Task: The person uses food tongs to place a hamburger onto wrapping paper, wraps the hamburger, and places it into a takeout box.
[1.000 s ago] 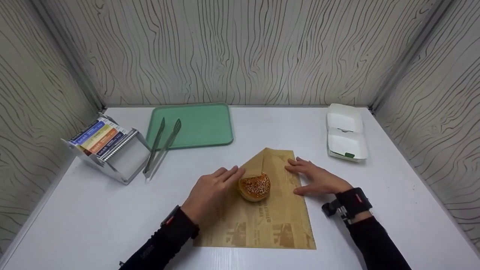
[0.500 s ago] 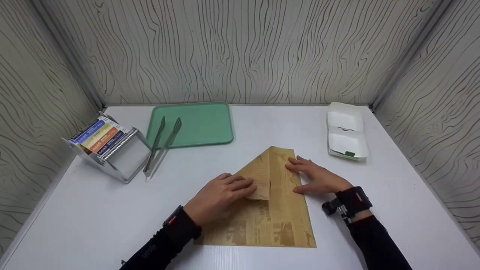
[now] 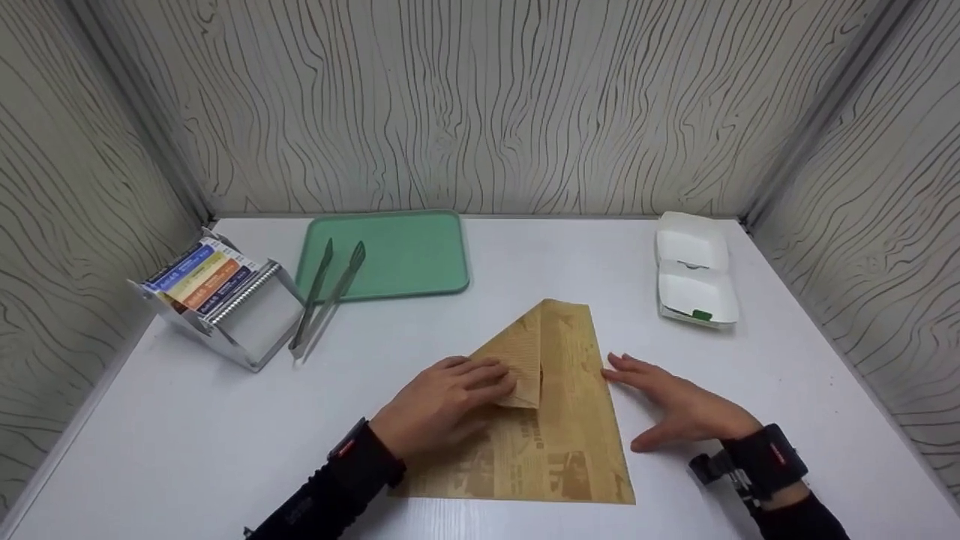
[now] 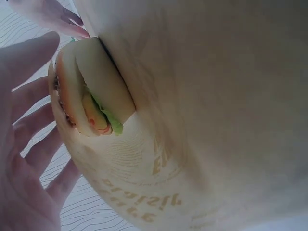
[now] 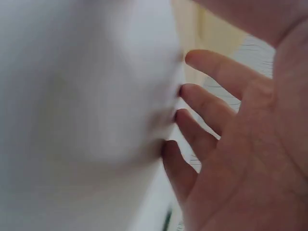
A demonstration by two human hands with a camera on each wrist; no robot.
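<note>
A sheet of brown printed wrapping paper point(image 3: 574, 420) lies on the white table, its far left corner folded over a hamburger. In the head view the folded flap point(image 3: 525, 352) hides the hamburger. The left wrist view shows the hamburger point(image 4: 67, 91) from its uncovered side, with a sesame bun and green lettuce. My left hand point(image 3: 442, 401) rests its extended fingers on the flap over the hamburger. To the right of the paper, my right hand point(image 3: 682, 405) has its fingers spread, the fingertips at or close to the right edge.
A green tray point(image 3: 397, 255) sits at the back left, with metal tongs point(image 3: 322, 304) lying partly on it. Left of it stands a metal rack point(image 3: 217, 296) of colourful printed packets or sheets. An opened white clamshell box point(image 3: 694, 270) lies at the back right.
My left hand has brought the paper's far left corner over the hamburger, covering it. My right hand has shifted from the paper's right edge down and to the right.
</note>
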